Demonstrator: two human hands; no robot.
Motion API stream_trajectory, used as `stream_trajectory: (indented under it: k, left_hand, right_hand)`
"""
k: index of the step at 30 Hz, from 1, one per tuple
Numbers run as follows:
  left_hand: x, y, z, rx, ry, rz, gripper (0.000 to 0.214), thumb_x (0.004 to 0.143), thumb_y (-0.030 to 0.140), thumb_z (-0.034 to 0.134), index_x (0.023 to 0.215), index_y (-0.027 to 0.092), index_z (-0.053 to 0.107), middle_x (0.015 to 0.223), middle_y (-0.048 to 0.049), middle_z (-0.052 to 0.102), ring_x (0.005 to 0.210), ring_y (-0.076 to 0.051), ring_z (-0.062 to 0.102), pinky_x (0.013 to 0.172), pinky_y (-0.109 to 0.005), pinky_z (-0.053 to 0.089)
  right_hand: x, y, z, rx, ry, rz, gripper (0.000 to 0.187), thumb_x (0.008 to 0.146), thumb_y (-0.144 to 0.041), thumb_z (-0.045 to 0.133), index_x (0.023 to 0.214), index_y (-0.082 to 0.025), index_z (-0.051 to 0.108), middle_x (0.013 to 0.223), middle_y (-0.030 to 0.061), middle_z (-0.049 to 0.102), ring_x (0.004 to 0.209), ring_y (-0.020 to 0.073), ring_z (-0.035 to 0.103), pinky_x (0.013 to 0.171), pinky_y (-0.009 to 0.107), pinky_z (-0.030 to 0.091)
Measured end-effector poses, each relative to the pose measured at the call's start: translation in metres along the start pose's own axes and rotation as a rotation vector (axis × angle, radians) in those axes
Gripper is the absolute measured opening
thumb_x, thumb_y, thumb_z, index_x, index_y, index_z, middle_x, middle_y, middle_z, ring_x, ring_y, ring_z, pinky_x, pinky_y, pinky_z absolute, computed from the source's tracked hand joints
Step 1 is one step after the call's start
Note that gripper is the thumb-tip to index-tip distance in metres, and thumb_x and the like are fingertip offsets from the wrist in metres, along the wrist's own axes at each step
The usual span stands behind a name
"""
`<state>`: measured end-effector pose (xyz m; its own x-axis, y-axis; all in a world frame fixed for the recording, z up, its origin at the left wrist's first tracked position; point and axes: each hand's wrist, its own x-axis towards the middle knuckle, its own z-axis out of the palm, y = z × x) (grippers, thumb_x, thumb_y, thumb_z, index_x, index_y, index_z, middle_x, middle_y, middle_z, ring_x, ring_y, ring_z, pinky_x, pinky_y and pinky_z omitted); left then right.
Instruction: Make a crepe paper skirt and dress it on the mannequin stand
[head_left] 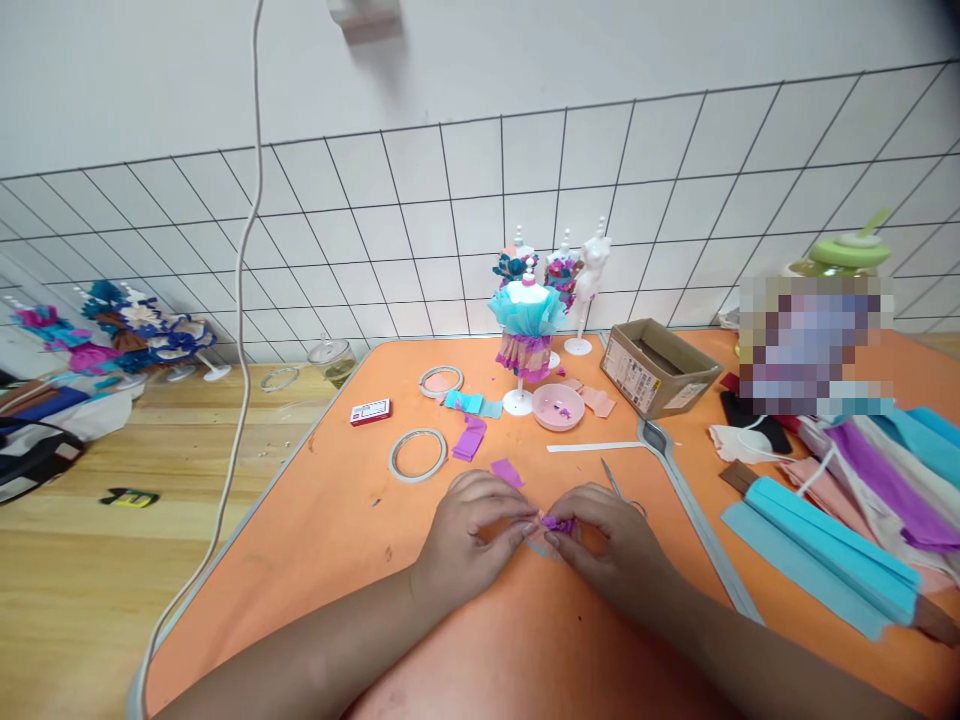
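My left hand (474, 530) and my right hand (616, 535) meet low in the middle of the head view, thumbs and forefingers pinched. Between them is a small gathered piece of purple crepe paper (556, 523) with peach and pale blue paper at its edge; the fingertips hide part of it. A flat purple paper piece (507, 472) lies just beyond my left hand. Scissors (611, 477) rest behind my right hand, which covers part of them. Farther back stands a mini dress form (528, 320) in a turquoise, peach and purple paper dress.
A pink bowl (558, 408) with purple scraps sits before a cardboard box (651, 380). Tape rolls (418, 456) and a small red-and-white box (370, 411) lie left. Crepe paper rolls (825, 545) cover the right side. A white cable (241, 300) hangs at the left.
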<state>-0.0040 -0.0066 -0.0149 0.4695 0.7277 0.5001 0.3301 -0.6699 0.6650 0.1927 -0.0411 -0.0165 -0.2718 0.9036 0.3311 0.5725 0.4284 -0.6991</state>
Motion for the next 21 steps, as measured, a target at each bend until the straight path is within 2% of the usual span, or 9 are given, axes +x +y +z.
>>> stream_trajectory:
  k: [2,5,7,9,11,16,21]
  left_hand:
    - [0.0002,-0.0002,0.0006,-0.023,-0.025,-0.048,0.015,0.079,0.026,0.065,0.093,0.023,0.070,0.088,-0.0062,0.071,0.086,-0.019,0.063,0.081,-0.036,0.048]
    - [0.0018,-0.0007,0.0007,-0.088,-0.059,-0.122,0.011,0.083,0.026,0.061,0.083,0.021,0.071,0.082,-0.0058,0.071,0.082,-0.018,0.063,0.079,-0.034,0.049]
    - [0.0028,-0.0010,0.0003,-0.117,-0.058,-0.167,0.012,0.083,0.026,0.060,0.077,0.020,0.070,0.079,-0.0053,0.070,0.079,-0.017,0.063,0.079,-0.033,0.049]
    - [0.0030,-0.0012,0.0002,-0.130,-0.051,-0.196,0.012,0.082,0.026,0.061,0.077,0.019,0.069,0.079,-0.0053,0.070,0.079,-0.017,0.063,0.079,-0.033,0.049]
    - [0.0025,-0.0014,0.0005,-0.155,-0.066,-0.197,0.012,0.083,0.026,0.060,0.078,0.019,0.068,0.082,-0.0056,0.069,0.081,-0.017,0.062,0.079,-0.032,0.049]
    - [0.0014,-0.0022,0.0026,-0.269,-0.173,-0.254,0.015,0.084,0.027,0.058,0.079,0.017,0.068,0.080,-0.0053,0.068,0.078,-0.016,0.062,0.076,-0.029,0.048]
    - [0.0015,-0.0039,0.0042,-0.477,-0.282,-0.422,0.018,0.085,0.030,0.057,0.084,0.015,0.068,0.085,-0.0056,0.068,0.080,-0.015,0.061,0.076,-0.028,0.048]
  right_hand:
    - [0.0004,0.0002,-0.0006,0.002,0.003,-0.024,0.015,0.087,-0.031,0.056,0.077,-0.022,0.063,0.072,0.0022,0.066,0.069,0.0175,0.059,0.065,0.031,0.044]
    - [-0.0001,0.0002,-0.0021,-0.012,-0.002,-0.030,0.013,0.086,-0.029,0.056,0.078,-0.023,0.064,0.073,0.0020,0.067,0.069,0.0177,0.060,0.066,0.032,0.045]
    - [-0.0017,0.0009,-0.0025,-0.012,0.011,-0.019,0.010,0.084,-0.028,0.058,0.089,-0.023,0.065,0.083,0.0039,0.069,0.077,0.0195,0.062,0.069,0.033,0.048]
    - [-0.0037,0.0028,-0.0019,0.000,0.050,-0.012,0.027,0.081,-0.029,0.060,0.108,-0.022,0.062,0.102,0.0075,0.068,0.092,0.0228,0.063,0.078,0.037,0.050]
    - [-0.0052,0.0055,-0.0004,0.015,0.089,0.005,0.036,0.081,-0.030,0.061,0.116,-0.022,0.058,0.112,0.0090,0.066,0.103,0.0243,0.060,0.086,0.040,0.049]
    - [-0.0038,0.0084,0.0010,0.046,0.083,0.012,0.008,0.081,-0.022,0.060,0.086,-0.024,0.066,0.096,0.0051,0.070,0.093,0.0218,0.063,0.081,0.037,0.050]
    - [-0.0030,0.0057,-0.0011,0.079,0.071,-0.100,0.008,0.083,-0.021,0.060,0.083,-0.025,0.067,0.094,0.0044,0.068,0.091,0.0199,0.062,0.079,0.036,0.050]
